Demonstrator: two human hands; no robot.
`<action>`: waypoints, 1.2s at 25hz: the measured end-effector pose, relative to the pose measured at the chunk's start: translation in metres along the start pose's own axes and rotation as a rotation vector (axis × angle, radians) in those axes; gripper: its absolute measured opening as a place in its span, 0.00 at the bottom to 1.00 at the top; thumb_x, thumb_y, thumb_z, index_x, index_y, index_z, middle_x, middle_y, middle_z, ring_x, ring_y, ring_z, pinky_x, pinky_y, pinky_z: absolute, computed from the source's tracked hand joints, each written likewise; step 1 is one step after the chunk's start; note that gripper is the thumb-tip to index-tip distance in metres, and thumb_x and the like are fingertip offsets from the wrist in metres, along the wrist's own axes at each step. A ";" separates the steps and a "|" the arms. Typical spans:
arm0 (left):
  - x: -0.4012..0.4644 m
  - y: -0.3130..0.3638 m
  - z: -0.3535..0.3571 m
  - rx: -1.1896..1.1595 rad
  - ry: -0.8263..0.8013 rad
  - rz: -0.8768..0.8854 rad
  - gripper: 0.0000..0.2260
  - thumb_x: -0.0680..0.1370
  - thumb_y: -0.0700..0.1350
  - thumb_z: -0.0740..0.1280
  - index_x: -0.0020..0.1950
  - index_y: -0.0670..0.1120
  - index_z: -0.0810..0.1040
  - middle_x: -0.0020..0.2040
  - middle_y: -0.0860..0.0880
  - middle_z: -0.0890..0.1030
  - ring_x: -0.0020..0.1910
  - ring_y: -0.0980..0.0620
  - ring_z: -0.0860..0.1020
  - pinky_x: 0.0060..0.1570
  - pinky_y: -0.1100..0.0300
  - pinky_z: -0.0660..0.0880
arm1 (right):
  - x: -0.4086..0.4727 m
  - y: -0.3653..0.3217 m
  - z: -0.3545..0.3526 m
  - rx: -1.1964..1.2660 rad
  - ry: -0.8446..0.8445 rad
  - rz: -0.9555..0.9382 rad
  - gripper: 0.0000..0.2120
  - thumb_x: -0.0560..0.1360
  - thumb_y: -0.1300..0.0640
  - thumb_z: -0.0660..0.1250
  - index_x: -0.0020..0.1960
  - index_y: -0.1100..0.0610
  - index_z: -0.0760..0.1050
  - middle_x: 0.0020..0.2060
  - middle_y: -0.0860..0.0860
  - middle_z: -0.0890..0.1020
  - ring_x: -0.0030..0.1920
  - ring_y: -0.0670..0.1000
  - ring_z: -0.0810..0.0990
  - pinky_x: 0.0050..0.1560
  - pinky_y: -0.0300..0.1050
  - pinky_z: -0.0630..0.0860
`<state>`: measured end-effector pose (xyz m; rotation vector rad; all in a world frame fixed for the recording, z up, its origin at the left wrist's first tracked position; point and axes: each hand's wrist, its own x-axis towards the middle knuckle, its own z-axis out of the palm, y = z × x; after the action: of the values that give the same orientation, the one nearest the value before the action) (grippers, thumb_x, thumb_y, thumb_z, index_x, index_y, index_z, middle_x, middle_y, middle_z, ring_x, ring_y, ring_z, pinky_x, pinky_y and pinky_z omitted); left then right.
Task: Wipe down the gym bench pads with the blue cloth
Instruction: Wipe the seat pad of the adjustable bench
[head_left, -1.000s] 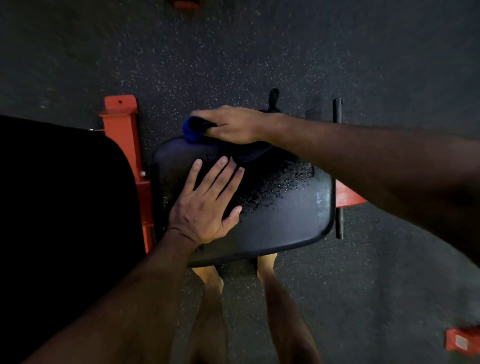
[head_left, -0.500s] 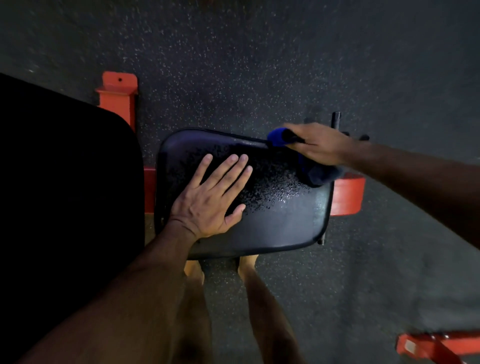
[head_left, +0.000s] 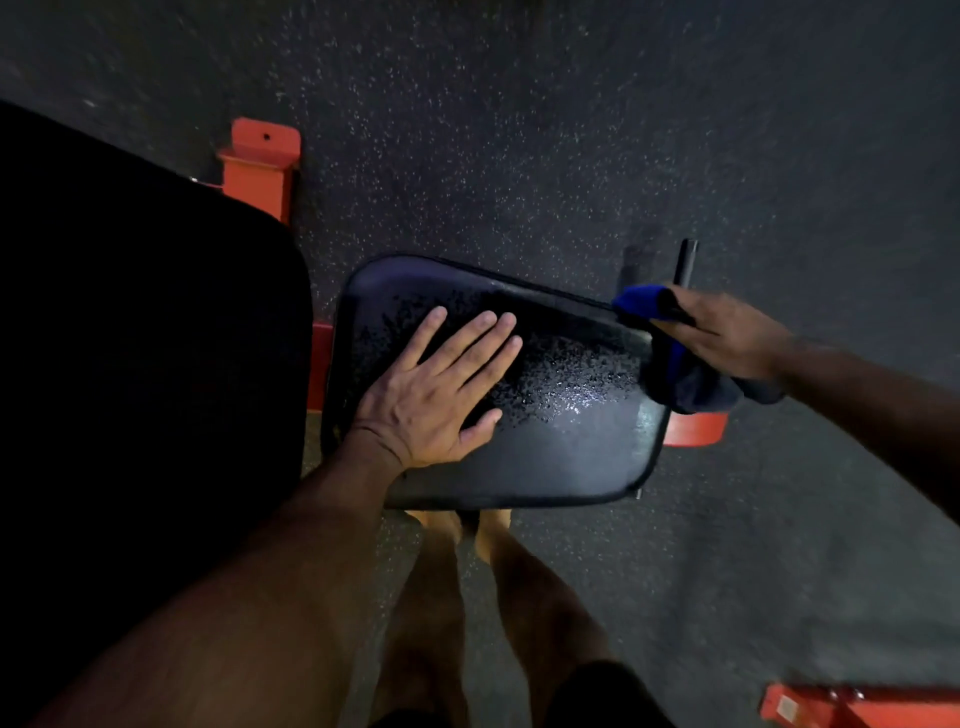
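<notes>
The blue cloth (head_left: 675, 358) is sitting at the right edge of the black seat pad (head_left: 545, 452), right of the frame's centre, bunched under the right hand (head_left: 727, 338), whose fingers are curling over it and gripping it, one end poking out toward the upper left. The left hand (head_left: 441, 389) is lying flat on the pad's left half, fingers straight and spread, pointing to the upper right, holding nothing. Both forearms are reaching in, the left from the bottom edge and the right from the right edge.

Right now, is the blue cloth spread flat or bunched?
Bunched: the blue cloth is wadded under the right hand at the seat pad edge.
</notes>
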<state>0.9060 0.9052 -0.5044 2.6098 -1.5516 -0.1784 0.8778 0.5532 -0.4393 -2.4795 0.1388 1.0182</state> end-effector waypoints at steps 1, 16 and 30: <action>0.001 -0.001 0.000 -0.003 -0.001 -0.005 0.34 0.82 0.59 0.53 0.84 0.44 0.54 0.84 0.45 0.52 0.83 0.47 0.52 0.79 0.38 0.50 | 0.000 0.005 0.005 0.023 0.005 0.007 0.21 0.82 0.47 0.58 0.71 0.57 0.69 0.60 0.57 0.80 0.59 0.57 0.79 0.54 0.41 0.66; -0.029 0.047 -0.003 -0.031 0.026 -0.680 0.29 0.84 0.56 0.54 0.83 0.48 0.54 0.83 0.48 0.55 0.82 0.49 0.54 0.80 0.45 0.49 | 0.099 -0.093 -0.022 0.122 -0.016 -0.456 0.16 0.83 0.55 0.59 0.70 0.53 0.68 0.62 0.49 0.76 0.61 0.47 0.75 0.61 0.45 0.69; -0.032 0.045 0.006 -0.041 0.099 -0.642 0.28 0.83 0.56 0.51 0.83 0.47 0.59 0.83 0.48 0.58 0.82 0.50 0.57 0.79 0.43 0.55 | 0.166 -0.172 0.009 0.077 -0.117 -0.811 0.20 0.80 0.57 0.62 0.72 0.56 0.71 0.66 0.50 0.76 0.66 0.47 0.74 0.70 0.44 0.68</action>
<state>0.8513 0.9116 -0.5024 2.9308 -0.6287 -0.1197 1.0364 0.7234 -0.4956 -2.0713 -0.7818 0.7584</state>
